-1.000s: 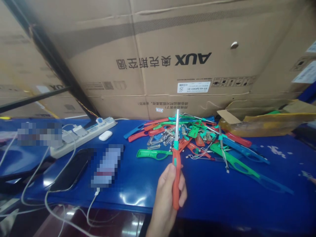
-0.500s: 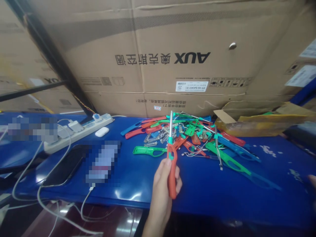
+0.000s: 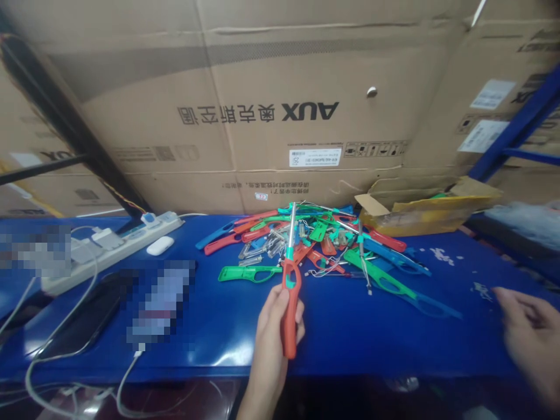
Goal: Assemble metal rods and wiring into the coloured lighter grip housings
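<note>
My left hand is closed around the red handle of a long-nosed lighter, held upright with its metal tube pointing away from me. A turquoise collar joins the tube to the handle. Off to the right, over the table, my right hand is slightly blurred, its fingers loosely bent and apart, with nothing visible in them. Beyond the lighter lies a heap of parts: a green handle shell, a red handle shell, a blue handle shell, clear pieces and thin wires.
An open cardboard box with yellow tape stands at the back right. On the left are a power strip, a white earbud case, a dark phone and a blurred-out phone with cables. A large carton closes off the back.
My right hand has come further into view from the right edge. The view has swung a little to the right. My left hand still holds the red lighter.
</note>
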Tool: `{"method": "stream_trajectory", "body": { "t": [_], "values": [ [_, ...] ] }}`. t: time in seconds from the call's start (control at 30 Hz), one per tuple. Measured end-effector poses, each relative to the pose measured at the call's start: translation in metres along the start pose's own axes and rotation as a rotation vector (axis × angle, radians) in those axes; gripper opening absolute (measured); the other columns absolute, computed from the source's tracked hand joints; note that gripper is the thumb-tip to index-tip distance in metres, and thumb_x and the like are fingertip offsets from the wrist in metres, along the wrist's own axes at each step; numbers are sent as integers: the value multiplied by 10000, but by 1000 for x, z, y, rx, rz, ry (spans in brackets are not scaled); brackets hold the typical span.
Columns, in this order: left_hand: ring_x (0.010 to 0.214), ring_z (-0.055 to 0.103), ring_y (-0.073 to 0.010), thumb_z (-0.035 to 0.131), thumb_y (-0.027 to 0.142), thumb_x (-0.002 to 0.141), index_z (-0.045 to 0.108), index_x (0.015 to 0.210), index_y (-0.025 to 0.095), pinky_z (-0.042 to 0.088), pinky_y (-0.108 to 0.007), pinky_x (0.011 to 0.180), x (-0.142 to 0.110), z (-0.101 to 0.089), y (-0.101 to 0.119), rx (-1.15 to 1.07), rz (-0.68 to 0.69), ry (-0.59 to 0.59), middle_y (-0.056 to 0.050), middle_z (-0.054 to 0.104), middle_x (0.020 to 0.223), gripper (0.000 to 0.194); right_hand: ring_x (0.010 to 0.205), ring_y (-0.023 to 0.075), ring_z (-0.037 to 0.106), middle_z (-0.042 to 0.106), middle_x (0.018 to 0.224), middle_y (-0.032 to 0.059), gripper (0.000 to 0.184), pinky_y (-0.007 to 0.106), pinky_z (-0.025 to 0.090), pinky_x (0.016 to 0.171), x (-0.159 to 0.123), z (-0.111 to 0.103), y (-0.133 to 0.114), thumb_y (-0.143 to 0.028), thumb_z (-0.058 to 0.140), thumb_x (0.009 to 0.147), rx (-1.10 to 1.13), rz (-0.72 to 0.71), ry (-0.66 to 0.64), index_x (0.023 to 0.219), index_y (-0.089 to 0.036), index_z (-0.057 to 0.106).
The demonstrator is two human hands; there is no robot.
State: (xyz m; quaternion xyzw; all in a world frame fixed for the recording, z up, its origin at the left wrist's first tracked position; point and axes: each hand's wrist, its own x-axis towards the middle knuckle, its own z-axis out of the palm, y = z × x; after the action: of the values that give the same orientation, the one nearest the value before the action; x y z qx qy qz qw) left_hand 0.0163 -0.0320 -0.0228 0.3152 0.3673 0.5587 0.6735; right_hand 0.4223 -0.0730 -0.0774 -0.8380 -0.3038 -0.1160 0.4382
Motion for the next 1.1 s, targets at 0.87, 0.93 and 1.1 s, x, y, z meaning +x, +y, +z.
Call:
{"method": "stream_trajectory", "body": {
  "t": [0.87, 0.93, 1.1],
  "values": [
    [438, 322, -65, 658, 468, 929, 442, 1479, 235, 221, -165, 421, -1, 24, -14, 255, 74, 23, 92, 371, 581, 635, 895, 325, 728, 761, 854, 83, 414, 411, 516, 887, -12, -18, -44, -606, 556, 656, 142, -253, -257, 753, -252, 747],
    [444, 324, -64, 662, 454, 930, 451, 1474, 238, 213, -170, 432, -1, 24, -14, 239, 71, 16, 90, 365, 580, 623, 927, 317, 732, 768, 878, 83, 408, 400, 513, 902, -10, -16, -43, -593, 517, 704, 117, -305, -244, 771, -258, 741],
    [458, 323, -55, 737, 450, 865, 521, 1405, 247, 211, -174, 430, 2, 23, -15, 184, 56, 45, 71, 423, 639, 616, 872, 310, 730, 772, 900, 82, 375, 394, 529, 823, -9, -14, -38, -578, 528, 722, 103, -288, -225, 767, -264, 729]
  ]
}}
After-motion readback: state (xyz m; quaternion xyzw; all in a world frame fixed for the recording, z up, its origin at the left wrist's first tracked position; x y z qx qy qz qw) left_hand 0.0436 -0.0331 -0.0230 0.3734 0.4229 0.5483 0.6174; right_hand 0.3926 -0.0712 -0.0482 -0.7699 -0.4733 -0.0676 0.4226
